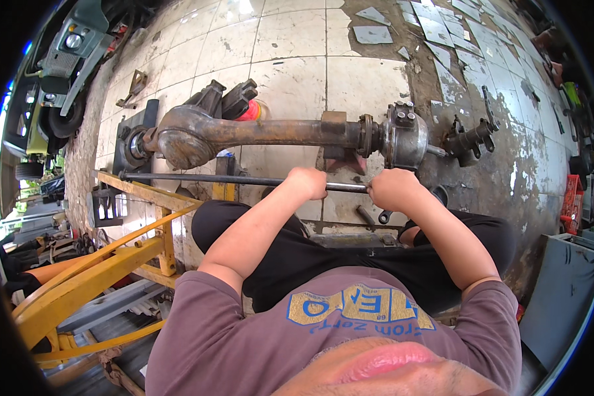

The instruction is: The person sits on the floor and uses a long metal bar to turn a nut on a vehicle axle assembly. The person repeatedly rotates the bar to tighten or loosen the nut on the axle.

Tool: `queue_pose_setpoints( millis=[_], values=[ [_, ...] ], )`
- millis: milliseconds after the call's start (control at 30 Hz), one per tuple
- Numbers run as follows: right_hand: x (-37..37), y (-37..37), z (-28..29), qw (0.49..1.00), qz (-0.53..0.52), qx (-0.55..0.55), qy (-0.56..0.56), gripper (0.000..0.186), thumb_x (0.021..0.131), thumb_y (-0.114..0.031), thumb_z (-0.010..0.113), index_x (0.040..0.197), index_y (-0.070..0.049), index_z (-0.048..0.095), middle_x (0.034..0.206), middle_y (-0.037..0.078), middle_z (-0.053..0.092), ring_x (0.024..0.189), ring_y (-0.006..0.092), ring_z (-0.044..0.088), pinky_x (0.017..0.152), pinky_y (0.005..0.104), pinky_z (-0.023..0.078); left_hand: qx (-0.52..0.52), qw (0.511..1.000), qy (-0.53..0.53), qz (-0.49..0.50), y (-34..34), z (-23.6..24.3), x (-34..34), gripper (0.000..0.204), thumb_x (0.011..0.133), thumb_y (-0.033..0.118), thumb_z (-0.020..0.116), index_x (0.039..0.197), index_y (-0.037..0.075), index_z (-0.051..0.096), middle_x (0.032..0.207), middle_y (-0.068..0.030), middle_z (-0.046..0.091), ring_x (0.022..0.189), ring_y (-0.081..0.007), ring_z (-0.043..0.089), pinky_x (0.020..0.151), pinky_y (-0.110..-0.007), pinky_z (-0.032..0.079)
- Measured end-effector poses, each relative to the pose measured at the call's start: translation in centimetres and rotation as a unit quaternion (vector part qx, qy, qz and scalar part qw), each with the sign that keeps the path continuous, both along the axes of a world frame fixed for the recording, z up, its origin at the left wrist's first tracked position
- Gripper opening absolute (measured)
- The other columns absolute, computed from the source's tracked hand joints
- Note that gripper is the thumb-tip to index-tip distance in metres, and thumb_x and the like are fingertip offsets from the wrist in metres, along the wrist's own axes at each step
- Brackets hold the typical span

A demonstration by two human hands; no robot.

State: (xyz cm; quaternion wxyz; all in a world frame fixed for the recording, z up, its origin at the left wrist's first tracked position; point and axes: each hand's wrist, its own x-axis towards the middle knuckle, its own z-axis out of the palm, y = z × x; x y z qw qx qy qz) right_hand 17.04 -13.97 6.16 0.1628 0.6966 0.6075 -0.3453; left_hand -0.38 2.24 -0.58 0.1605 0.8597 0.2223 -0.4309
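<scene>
Both hands grip a long dark metal shaft (pixel 228 179) that lies level across my lap side of a large rusty axle housing (pixel 265 132). My left hand (pixel 305 183) is closed round it near the middle. My right hand (pixel 389 188) is closed on its bright right end. The housing has a rounded bowl (pixel 178 142) at the left and a bolted knuckle (pixel 400 144) with a short protruding spindle at the right. Beside that spindle a dark cast part (pixel 467 142) rests on the tiles.
A yellow steel frame (pixel 99 284) fills the lower left, behind which a vehicle (pixel 69 59) stands. A short metal tube (pixel 365 215) lies by my legs. A grey cabinet (pixel 554 297) and a red rack (pixel 571 204) are at the right. Broken tiles (pixel 435 30) cover the upper right floor.
</scene>
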Motion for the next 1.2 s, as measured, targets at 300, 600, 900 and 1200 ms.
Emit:
queue_pose_setpoints(
  millis=[300, 600, 900, 1200],
  values=[
    [0.3, -0.9, -1.1, 0.998, -0.037, 0.038, 0.037, 0.041, 0.106, -0.035, 0.054, 0.106, -0.007, 0.084, 0.108, 0.018, 0.082, 0.103, 0.0402, 0.078, 0.093, 0.0519, 0.062, -0.002, 1.0, -0.004, 0.0, 0.0, 0.0, 0.1, 0.041, 0.096, 0.036, 0.071, 0.127, 0.009, 0.079, 0.128, -0.0136, 0.079, 0.119, -0.0313, 0.076, 0.101, -0.047, 0.061],
    [0.3, -0.3, -1.1, 1.0, -0.003, 0.014, 0.024, 0.042, 0.106, -0.033, 0.052, 0.108, -0.006, 0.083, 0.109, 0.017, 0.082, 0.104, 0.0399, 0.078, 0.092, 0.052, 0.062, -0.001, 1.0, -0.003, -0.013, -0.1, 0.2, 0.2, 0.043, 0.096, 0.037, 0.072, 0.129, 0.009, 0.078, 0.128, -0.0127, 0.079, 0.119, -0.0312, 0.076, 0.1, -0.047, 0.061],
    [-0.2, -0.4, 0.0, 0.998, -0.032, 0.031, 0.035, 0.036, 0.103, -0.028, 0.054, 0.112, -0.009, 0.083, 0.108, 0.018, 0.082, 0.102, 0.0397, 0.079, 0.091, 0.0509, 0.063, 0.0, 1.0, 0.008, -0.008, 0.3, 0.0, 0.0, 0.044, 0.096, 0.037, 0.071, 0.13, 0.01, 0.077, 0.129, -0.0122, 0.079, 0.12, -0.0305, 0.076, 0.102, -0.047, 0.061],
    [0.7, -0.5, -2.5, 1.0, -0.021, -0.006, 0.001, 0.036, 0.103, -0.028, 0.054, 0.114, -0.01, 0.083, 0.107, 0.018, 0.081, 0.102, 0.0395, 0.079, 0.091, 0.0511, 0.063, -0.009, 1.0, -0.001, -0.008, 0.0, -0.6, 0.1, 0.046, 0.097, 0.043, 0.072, 0.129, 0.01, 0.076, 0.127, -0.0157, 0.078, 0.119, -0.0341, 0.075, 0.102, -0.049, 0.06]
  ],
)
